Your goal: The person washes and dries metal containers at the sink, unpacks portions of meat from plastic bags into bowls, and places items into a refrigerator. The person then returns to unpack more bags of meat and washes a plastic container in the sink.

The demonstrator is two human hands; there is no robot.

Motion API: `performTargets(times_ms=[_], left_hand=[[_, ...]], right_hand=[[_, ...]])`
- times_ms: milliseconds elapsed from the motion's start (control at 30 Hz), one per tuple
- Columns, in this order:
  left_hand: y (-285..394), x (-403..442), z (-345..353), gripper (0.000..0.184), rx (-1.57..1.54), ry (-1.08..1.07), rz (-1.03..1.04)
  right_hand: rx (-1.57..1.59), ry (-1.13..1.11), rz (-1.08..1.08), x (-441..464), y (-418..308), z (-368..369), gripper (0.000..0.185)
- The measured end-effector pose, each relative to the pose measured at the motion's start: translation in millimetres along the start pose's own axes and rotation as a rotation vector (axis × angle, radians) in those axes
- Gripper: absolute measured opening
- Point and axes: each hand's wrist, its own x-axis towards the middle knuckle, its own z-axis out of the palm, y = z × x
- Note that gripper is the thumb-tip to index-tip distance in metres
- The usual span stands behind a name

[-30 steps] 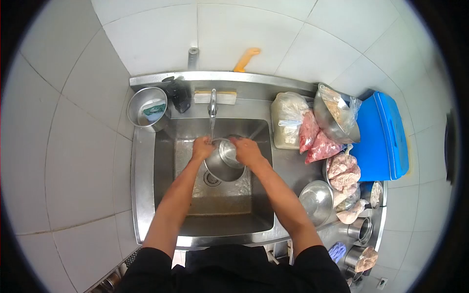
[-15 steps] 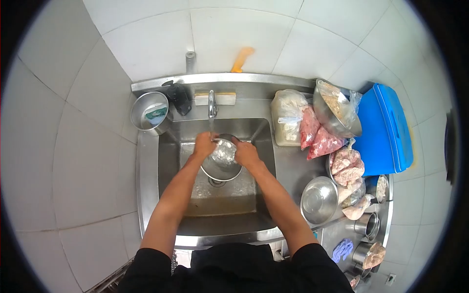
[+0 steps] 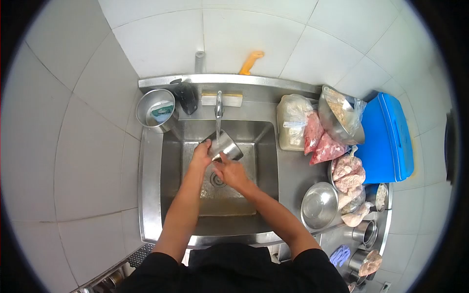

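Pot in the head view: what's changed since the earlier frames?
Pot: tipped from mouth up, side wall now showing. Right hand: moved from the right rim to the pot's near side; its grip is unclear. Left hand: still holding the pot's left side. Unchanged: tap running, bowl and blue box in place.

I see room over the sink (image 3: 229, 207) between the forearms (image 3: 183, 207). The faucet (image 3: 219, 104) blocks the way beyond the pot (image 3: 228, 147); bags (image 3: 293, 121) crowd the right.
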Motion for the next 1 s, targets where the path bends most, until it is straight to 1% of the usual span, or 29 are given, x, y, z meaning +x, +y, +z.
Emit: performTargets(times_ms=[33, 67, 100, 133, 167, 200, 233, 267, 300, 367, 400, 433, 500, 533, 567, 600, 633, 667, 700, 733, 800, 833, 867, 900, 967, 1000], left_hand=[[-0.4, -2.2, -7.3, 0.025, 0.067, -0.080, 0.013], [-3.3, -1.7, -11.4, 0.025, 0.069, -0.074, 0.010], [-6.1, -6.7, -8.6, 0.024, 0.077, -0.007, 0.018], [-10.4, -9.7, -5.0, 0.023, 0.084, 0.056, 0.023], [-15.2, -9.2, -0.2, 0.023, 0.089, 0.056, 0.017], [-19.5, -7.5, 5.7, 0.024, 0.194, 0.018, 0.170], [-20.8, -5.0, 10.8, 0.025, 0.296, -0.020, 0.321], [-8.2, -13.3, 22.7, 0.031, 0.588, -0.031, 0.234], [-0.8, -18.4, 30.4, 0.031, 0.590, -0.028, 0.226], [12.2, -22.7, 39.7, 0.036, 1.036, -0.280, 0.226], [18.3, -22.5, 42.3, 0.041, 1.416, -0.387, 0.437], [26.4, -27.8, 47.5, 0.041, 1.412, -0.381, 0.428], [39.4, -32.7, 55.7, 0.048, 1.820, -0.547, 0.444], [31.6, -33.1, 44.3, 0.056, 1.710, -0.306, 0.476], [33.5, -27.9, 44.1, 0.056, 1.710, -0.308, 0.475], [36.5, -20.8, 43.5, 0.057, 1.844, -0.385, 0.546], [36.9, -15.5, 41.0, 0.059, 1.977, -0.462, 0.616], [33.6, -13.7, 35.3, 0.059, 1.979, -0.460, 0.606], [32.0, -14.5, 32.9, 0.057, 1.775, -0.450, 0.561], [31.9, -13.7, 33.8, 0.055, 1.572, -0.439, 0.520], [22.6, -15.0, 37.3, 0.052, 1.626, -0.423, 0.560], [21.2, -24.8, 44.5, 0.050, 1.681, -0.402, 0.597], [29.1, -30.3, 53.2, 0.048, 1.751, -0.405, 0.318], [25.8, -31.5, 48.4, 0.048, 1.751, -0.403, 0.315], [18.0, -35.5, 40.7, 0.046, 1.542, -0.461, 0.613], [9.5, -26.7, 37.7, 0.039, 1.299, -0.438, 0.730]], right_hand=[[0.166, -0.052, 0.051, 8.5, -1.5, -3.7, 0.019], [0.279, 0.034, 0.252, 24.3, 0.3, -3.6, 0.021], [0.443, 0.012, 0.442, 48.1, -4.9, -19.8, 0.022], [0.653, 0.115, 0.513, 65.8, 7.5, -2.8, 0.022], [0.885, 0.000, 0.638, 86.1, 6.2, -7.1, 0.021], [1.115, -0.120, 0.758, 104.8, 2.5, -16.2, 0.020], [1.114, -0.115, 0.763, 118.6, 2.8, -19.1, 0.020], [1.189, -0.254, 0.775, 129.3, 3.2, -19.9, 0.019], [1.263, -0.398, 0.785, 135.8, 3.7, -20.3, 0.017], [1.228, -0.382, 0.771, 143.6, 3.3, -27.2, 0.018], [1.191, -0.364, 0.751, 143.9, 4.3, -28.2, 0.019], [1.193, -0.373, 0.757, 142.5, 8.2, -26.1, 0.019], [0.872, -0.341, 0.552, 142.2, 12.5, -31.3, 0.020], [0.872, -0.340, 0.554, 142.2, 12.8, -37.7, 0.020], [1.073, -0.404, 0.623, 140.6, 12.8, -44.0, 0.021], [1.275, -0.469, 0.692, 139.9, 11.3, -48.2, 0.022], [1.277, -0.471, 0.696, 138.6, 15.3, -39.8, 0.022], [0.945, -0.392, 0.603, 136.4, 18.5, -27.6, 0.022], [0.612, -0.304, 0.501, 137.8, 15.7, -24.5, 0.022], [0.611, -0.298, 0.502, 139.2, 14.5, -24.1, 0.022], [0.997, -0.426, 0.604, 137.9, 10.0, -25.1, 0.021], [0.997, -0.428, 0.605, 136.8, 11.5, -20.3, 0.021], [0.768, -0.321, 0.519, 133.9, 11.8, -14.8, 0.023], [0.539, -0.213, 0.428, 132.3, 12.6, -10.7, 0.025], [0.535, -0.253, 0.402, 128.4, 18.0, -8.5, 0.028], [0.532, -0.295, 0.379, 124.7, 21.3, -7.6, 0.031]])
